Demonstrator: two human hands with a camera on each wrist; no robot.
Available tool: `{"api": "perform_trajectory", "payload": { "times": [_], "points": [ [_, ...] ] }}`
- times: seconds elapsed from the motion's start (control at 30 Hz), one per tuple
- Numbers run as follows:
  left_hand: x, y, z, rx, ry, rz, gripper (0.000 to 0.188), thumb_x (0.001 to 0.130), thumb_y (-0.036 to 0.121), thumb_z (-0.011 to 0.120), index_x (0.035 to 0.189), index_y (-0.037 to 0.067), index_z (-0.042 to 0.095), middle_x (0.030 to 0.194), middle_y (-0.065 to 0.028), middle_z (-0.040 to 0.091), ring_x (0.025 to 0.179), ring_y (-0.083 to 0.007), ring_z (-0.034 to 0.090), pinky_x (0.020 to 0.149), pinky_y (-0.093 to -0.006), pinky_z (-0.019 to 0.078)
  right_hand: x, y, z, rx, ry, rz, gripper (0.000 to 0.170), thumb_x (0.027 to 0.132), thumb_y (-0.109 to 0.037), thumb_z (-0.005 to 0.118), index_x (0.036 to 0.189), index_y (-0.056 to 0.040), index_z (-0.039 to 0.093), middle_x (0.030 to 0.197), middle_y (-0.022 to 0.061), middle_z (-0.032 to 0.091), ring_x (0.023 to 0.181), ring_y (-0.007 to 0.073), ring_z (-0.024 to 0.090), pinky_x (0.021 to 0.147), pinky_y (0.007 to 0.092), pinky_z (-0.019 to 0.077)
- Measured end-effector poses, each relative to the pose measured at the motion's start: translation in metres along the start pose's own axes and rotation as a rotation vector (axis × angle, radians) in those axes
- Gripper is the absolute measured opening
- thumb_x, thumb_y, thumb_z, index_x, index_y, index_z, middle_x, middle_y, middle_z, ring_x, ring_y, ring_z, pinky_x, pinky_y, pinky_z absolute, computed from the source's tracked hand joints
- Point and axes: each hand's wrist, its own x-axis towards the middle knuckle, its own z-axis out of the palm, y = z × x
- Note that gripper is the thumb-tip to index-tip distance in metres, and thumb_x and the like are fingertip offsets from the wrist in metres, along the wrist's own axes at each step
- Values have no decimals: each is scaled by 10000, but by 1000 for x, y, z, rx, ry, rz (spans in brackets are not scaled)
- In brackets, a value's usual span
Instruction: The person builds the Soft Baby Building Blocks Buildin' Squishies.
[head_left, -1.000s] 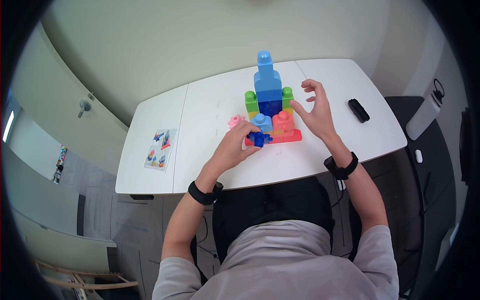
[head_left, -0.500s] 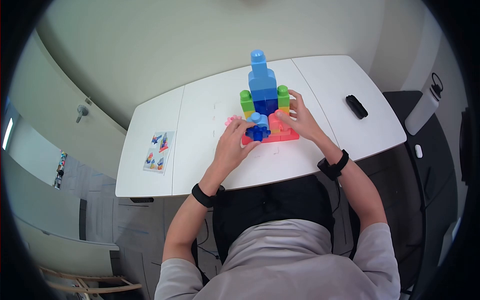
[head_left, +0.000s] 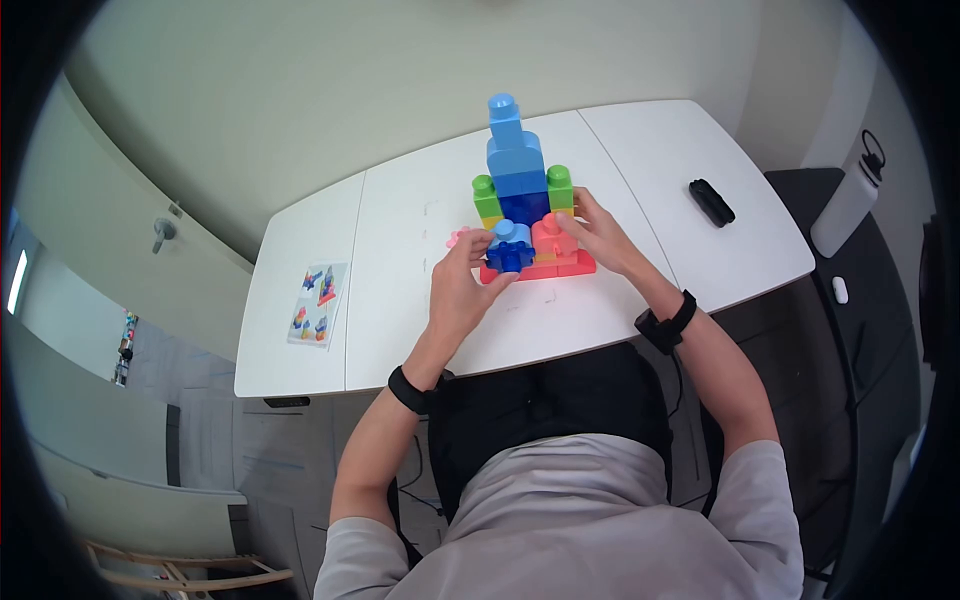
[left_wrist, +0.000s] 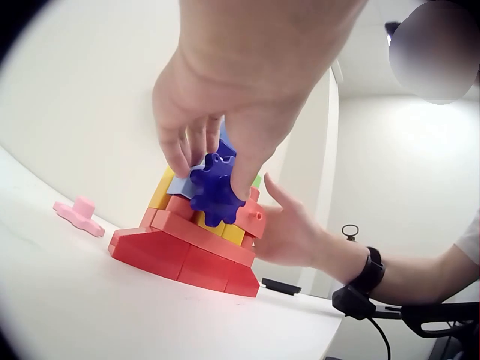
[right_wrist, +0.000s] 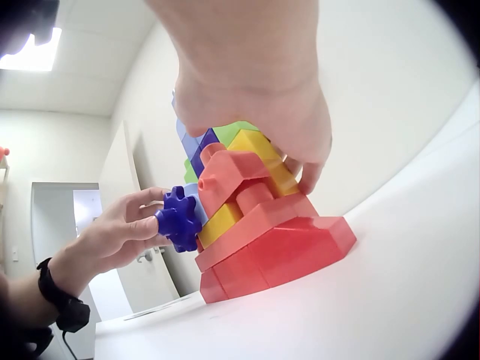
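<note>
My left hand [head_left: 463,293] pinches a dark blue toy gear [head_left: 511,257] between thumb and fingers. The gear is at the front of a building-block tower [head_left: 517,180], against a light blue block [right_wrist: 196,204] with a stud on top. Beside that block sits a coral block [head_left: 552,238] with a small peg on its front, plain in the left wrist view. My right hand [head_left: 601,237] holds the tower's right side, thumb by the coral block and fingers reaching behind. The tower stands on a red base [left_wrist: 184,259] with sloped ends.
A pink gear [left_wrist: 79,216] lies on the white table [head_left: 410,310] left of the tower. An instruction sheet [head_left: 318,304] is further left. On the right are a black case [head_left: 712,203], a white bottle [head_left: 848,215] and a small white object [head_left: 840,290] on a dark side surface.
My right hand has come down from the air onto the tower's right side. My left hand has brought the dark blue gear up against the light blue block.
</note>
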Motion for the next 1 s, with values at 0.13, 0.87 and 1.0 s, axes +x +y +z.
{"api": "perform_trajectory", "payload": {
  "times": [0.13, 0.87, 1.0],
  "points": [
    [3, -2, 1, -18, 32, -82, 631, 768, 105, 929, 1273, 21, 559, 1179, -152, 749, 1040, -246, 749, 906, -361, 620, 0, -4, -2, -12, -36, 28, 686, 1055, -447, 639, 1497, 26, 411, 1432, 260, 574, 1345, 341, 594, 1150, 454, 468],
    [52, -106, -17, 518, -341, -188, 344, 905, 273, 763, 1222, 149, 706, 1226, -78, 690, 1116, -310, 698, 892, -458, 568, 8, -37, -30, -248, 220, -54, 512, 1072, -419, 586, 1380, -14, 530, 1185, 165, 702, 1066, 273, 690, 905, 406, 549],
    [48, -93, -25, 554, -303, -245, 256, 909, 283, 752, 1118, 135, 736, 1145, -76, 708, 1050, -318, 716, 870, -473, 570, 5, -47, -28, -244, 319, -140, 392, 1046, -326, 633, 1279, -14, 587, 1022, 113, 724, 928, 218, 692, 812, 356, 546]
  ]
}}
